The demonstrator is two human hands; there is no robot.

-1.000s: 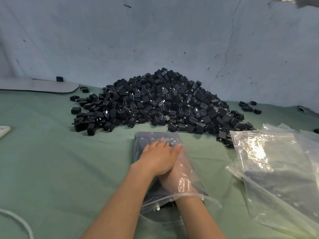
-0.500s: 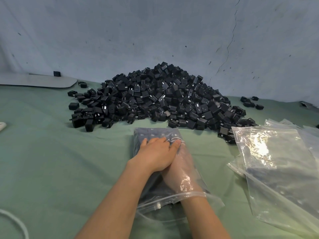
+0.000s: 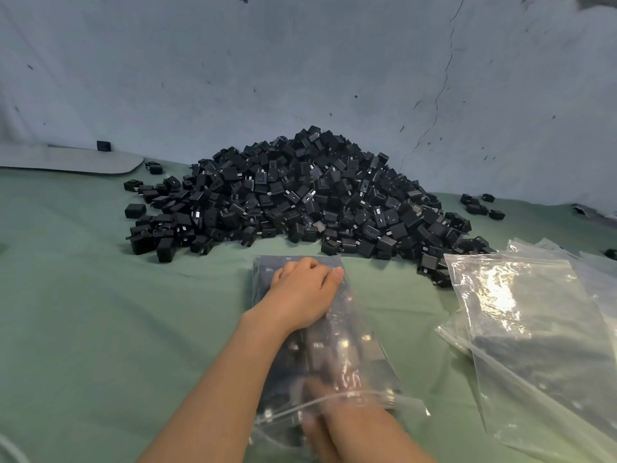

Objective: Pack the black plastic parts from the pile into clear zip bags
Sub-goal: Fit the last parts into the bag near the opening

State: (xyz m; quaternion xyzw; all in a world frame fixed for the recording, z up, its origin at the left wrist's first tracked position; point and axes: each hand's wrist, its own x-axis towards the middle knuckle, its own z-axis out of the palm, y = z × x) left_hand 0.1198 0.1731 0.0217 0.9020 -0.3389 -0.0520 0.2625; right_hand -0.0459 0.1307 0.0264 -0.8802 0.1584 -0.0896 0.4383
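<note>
One clear zip bag (image 3: 350,349) lies toward the near edge of the green-clothed surface (image 3: 100,295), already full of black charger-style parts. The left hand (image 3: 302,292) presses palm-down on its far end, gripping nothing. The right hand (image 3: 337,419), at the bag's mouth, is blurred (its grip cannot be told). The pile (image 3: 300,195) at the far edge looks barely reduced, and spare bags (image 3: 534,329) wait at the right edge, so most of the packing remains.
</note>
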